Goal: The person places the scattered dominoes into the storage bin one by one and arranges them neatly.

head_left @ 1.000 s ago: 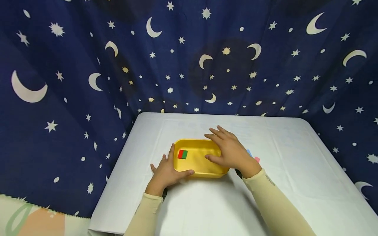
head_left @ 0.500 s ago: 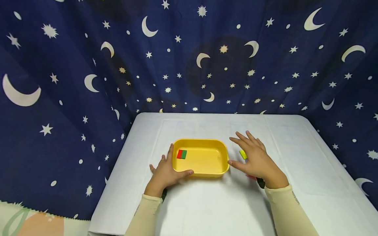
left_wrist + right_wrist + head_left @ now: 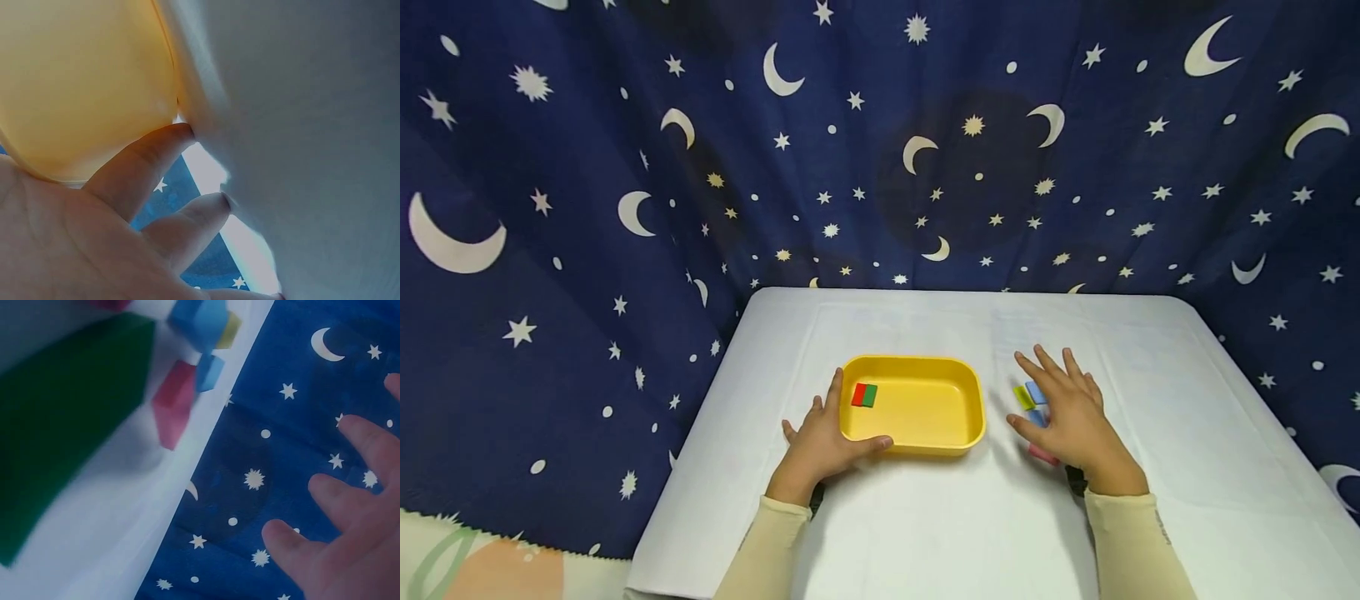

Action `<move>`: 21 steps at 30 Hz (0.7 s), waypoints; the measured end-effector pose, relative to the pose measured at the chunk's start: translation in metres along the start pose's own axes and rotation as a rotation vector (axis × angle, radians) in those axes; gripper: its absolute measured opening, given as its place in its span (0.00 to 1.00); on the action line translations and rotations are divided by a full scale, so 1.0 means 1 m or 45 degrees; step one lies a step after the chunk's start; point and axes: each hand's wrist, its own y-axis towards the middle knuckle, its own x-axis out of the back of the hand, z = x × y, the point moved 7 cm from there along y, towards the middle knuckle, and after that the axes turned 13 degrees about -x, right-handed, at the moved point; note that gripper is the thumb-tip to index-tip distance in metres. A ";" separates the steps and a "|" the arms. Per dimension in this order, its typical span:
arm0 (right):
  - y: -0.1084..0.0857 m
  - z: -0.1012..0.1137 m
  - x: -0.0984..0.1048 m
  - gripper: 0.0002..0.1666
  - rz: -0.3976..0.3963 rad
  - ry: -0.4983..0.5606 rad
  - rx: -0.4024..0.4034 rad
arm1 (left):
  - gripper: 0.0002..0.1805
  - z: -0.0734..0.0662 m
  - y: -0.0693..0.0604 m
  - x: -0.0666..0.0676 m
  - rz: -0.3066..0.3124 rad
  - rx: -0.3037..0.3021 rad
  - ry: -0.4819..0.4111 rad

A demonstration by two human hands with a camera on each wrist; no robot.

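My left hand (image 3: 820, 437) rests at the left end of a yellow plastic tub (image 3: 925, 408), its thumb on the front rim and its index finger along the left side. In the left wrist view, fingers (image 3: 140, 165) reach down beside the tub's wall. Inside the tub, a red block (image 3: 858, 394) and a green block (image 3: 869, 396) lie side by side. To the right, my right hand (image 3: 1071, 425) hovers with spread fingers over loose blocks: yellow (image 3: 1023, 397), blue (image 3: 1036, 392) and pink (image 3: 1042, 453). A large green block (image 3: 75, 406) shows near the right wrist camera.
A white cloth-covered table (image 3: 917, 533) lies under everything. Behind it and along both sides hangs a dark blue curtain (image 3: 850, 167) with moons and stars. Part of the block group is hidden beneath my right hand.
My right hand has moved from above the tub rightward to the loose blocks, uncovering the tub's right end. My left hand has stayed at the tub.
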 end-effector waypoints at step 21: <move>0.001 -0.021 -0.024 0.56 0.153 -0.032 -0.101 | 0.83 -0.001 -0.002 0.001 -0.012 0.003 -0.015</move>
